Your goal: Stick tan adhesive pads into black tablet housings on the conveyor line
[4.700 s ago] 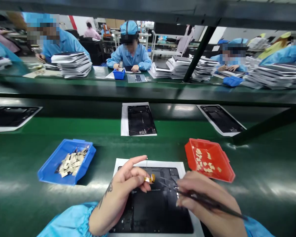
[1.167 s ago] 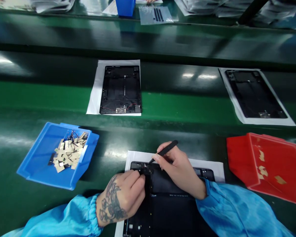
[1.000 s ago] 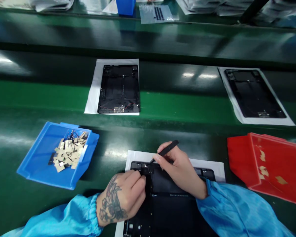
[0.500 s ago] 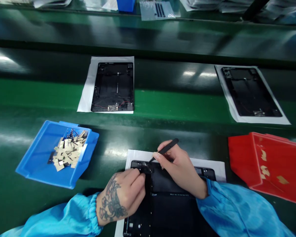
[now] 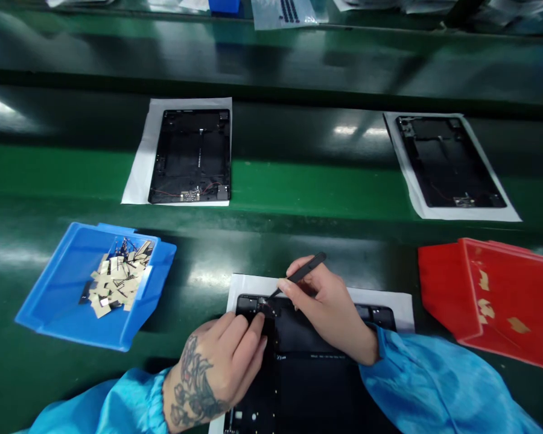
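Directly in front of me lies a black tablet housing (image 5: 317, 386) on a white sheet (image 5: 400, 301). My right hand (image 5: 330, 307) pinches black tweezers (image 5: 308, 267), whose tip points down at small parts near the housing's upper left corner. Close to that tip, my left hand (image 5: 221, 361) has its fingers bent together, with the fingertips on the same corner. Whatever sits between those fingertips is too small to make out. The left hand and forearm cover much of the housing's left side.
A blue bin (image 5: 54, 301) of pale adhesive pieces (image 5: 120, 280) stands left, a red bin (image 5: 516, 301) with yellowish scraps right. Two more housings, one at left (image 5: 192, 160) and one at right (image 5: 452, 163), lie on sheets across the green bench (image 5: 298, 187).
My left hand has shifted slightly down and left, its fingertips still at the corner. The right hand and tweezers barely moved. The two far housings sit further left in view.
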Demonstrator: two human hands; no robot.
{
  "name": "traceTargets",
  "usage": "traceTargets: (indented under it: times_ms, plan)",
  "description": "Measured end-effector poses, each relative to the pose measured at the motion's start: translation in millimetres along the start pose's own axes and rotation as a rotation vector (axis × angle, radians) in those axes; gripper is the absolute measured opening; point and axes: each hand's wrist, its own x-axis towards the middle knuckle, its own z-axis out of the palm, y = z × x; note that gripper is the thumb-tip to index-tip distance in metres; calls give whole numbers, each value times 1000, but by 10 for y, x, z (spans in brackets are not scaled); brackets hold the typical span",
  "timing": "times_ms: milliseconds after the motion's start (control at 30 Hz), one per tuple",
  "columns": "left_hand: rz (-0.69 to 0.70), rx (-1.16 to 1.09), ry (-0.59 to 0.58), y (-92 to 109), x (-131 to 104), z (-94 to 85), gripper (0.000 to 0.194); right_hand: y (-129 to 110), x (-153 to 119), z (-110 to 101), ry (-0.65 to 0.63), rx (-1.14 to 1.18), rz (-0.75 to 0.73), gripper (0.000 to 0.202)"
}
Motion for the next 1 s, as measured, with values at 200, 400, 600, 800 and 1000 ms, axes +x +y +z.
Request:
traceTargets:
  times_ms: [200, 400, 600, 800, 1000]
  plan:
    - [-14, 17, -18, -19, 15, 6, 36, -4, -12, 6, 11, -11, -3, 10]
    - [-37, 5, -23, -5, 9, -6, 37, -18, -14, 7, 25, -33, -22, 8]
    - [-54, 26, -47, -6, 28, -14, 39, -10, -26, 4, 22, -34, -24, 10]
    - [-63, 26, -60, -4, 35, 4, 42, 6, -36, -2, 28, -46, -31, 10]
    - [-64, 17, -63, 3, 47, 2, 44, 10, -40, -2, 35, -40, -40, 9]
